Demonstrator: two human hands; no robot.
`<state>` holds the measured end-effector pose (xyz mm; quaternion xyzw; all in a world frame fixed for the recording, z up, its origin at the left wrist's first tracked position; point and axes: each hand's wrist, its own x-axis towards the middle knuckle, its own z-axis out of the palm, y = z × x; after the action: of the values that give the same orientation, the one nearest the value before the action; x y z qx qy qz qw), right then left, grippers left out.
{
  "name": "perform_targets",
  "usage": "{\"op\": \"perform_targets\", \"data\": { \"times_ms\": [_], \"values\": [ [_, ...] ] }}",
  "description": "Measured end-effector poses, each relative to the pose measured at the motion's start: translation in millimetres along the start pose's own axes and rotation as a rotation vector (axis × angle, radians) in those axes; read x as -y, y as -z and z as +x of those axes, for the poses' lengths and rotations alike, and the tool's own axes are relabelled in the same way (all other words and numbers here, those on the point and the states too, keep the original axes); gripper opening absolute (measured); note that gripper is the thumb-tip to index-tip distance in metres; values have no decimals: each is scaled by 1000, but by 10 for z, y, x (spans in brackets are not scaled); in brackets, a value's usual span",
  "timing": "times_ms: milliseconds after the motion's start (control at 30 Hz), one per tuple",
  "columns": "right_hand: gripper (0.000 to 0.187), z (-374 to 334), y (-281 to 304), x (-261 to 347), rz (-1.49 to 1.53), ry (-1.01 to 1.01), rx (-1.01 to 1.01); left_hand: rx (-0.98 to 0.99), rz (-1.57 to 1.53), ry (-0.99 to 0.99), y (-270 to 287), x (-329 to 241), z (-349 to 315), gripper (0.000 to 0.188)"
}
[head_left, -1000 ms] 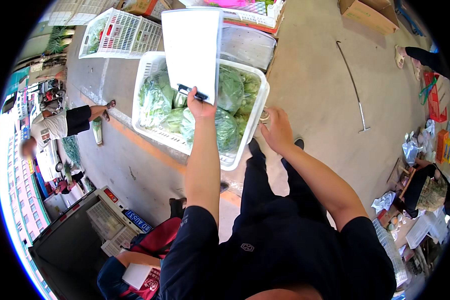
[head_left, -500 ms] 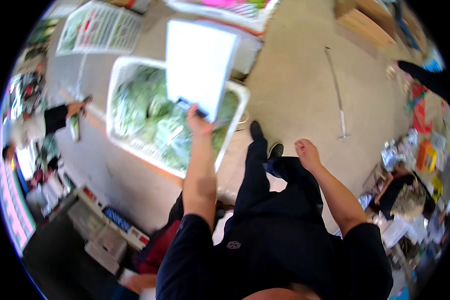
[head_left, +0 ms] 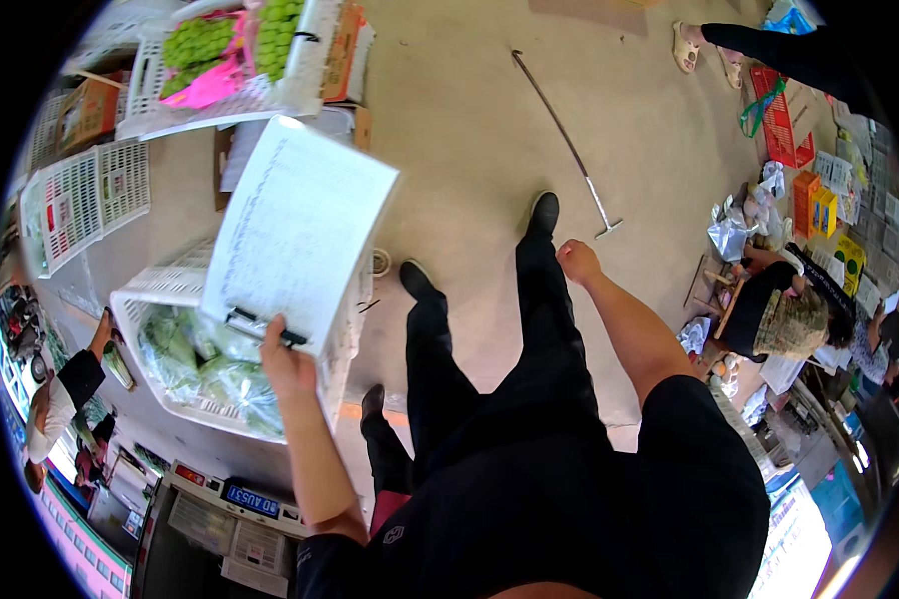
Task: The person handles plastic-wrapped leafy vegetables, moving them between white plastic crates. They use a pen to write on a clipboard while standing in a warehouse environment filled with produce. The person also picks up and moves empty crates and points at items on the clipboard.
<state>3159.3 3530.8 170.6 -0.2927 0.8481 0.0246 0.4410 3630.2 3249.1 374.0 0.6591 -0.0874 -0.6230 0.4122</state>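
Observation:
My left hand (head_left: 289, 361) grips a clipboard (head_left: 310, 215) at its dark clip, its fingers wrapped over the lower edge. A white sheet with rows of faint writing covers the board. Below it stands a white plastic crate (head_left: 130, 299) of leafy greens (head_left: 225, 381) in clear bags, partly hidden by the board and my forearm. To the right, my right hand (head_left: 577, 263) hangs beside my leg with its fingers curled in, and nothing shows in it.
A long-handled T-shaped tool (head_left: 566, 140) lies on the floor ahead. White crates with green grapes (head_left: 205, 45) stand at far left. A person's sandalled feet (head_left: 686, 48) are at far right, near a red crate (head_left: 781, 115). Another person (head_left: 754, 314) sits among goods at right.
My view has swung and moved forward; the crate of greens now sits farther left and lower. The clipboard stays in my left hand, now tilted to the right. My feet have stepped apart.

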Motion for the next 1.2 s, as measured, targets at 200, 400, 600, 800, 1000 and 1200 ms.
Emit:
{"op": "perform_targets", "data": {
  "times_ms": [200,400,600,800,1000,1200],
  "values": [
    [21,1457,143,-788,-32,-200,19,-308,586,-133,-124,33,177,38],
    [24,3263,-192,-1344,-217,-257,86,-528,753,-106,-280,-25,-92,34],
    [49,4837,-578,-2811,-489,12,-54,-680,921,-246,-420,100,174,20],
    [46,4746,-771,-2387,-372,-63,-179,-765,970,-383,-915,212,22,38],
    [55,4183,-422,-1967,41,-95,34,-764,1014,-366,-710,154,24,32],
    [25,3293,577,-1020,42,236,-141,-718,1087,-382,-527,132,93,16]
  ]
}}
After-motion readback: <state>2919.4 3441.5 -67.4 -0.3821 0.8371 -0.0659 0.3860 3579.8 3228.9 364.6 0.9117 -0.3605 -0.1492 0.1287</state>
